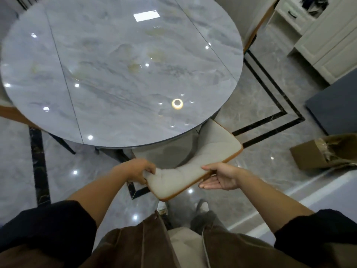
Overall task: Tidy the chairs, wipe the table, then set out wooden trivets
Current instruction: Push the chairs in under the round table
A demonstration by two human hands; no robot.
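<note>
My left fingers (151, 169) curl round the top corner of the chair (218, 144) back, gripping its soft, quilted cream padding. My right fingers (206, 185) lie straight and loose, palm open, just touching the thin tan trim on the other side, thumb along the rim. The backrest is a curved, cushioned panel with rounded corners. The chair stands partly tucked under the near rim of the round desk (116, 74), whose glossy grey marble-look top is crossed by two straight seams. Below, the polished grey stone floor (270, 105) carries black inlaid stripes, and an open cardboard box (316, 153) lies to my right
</note>
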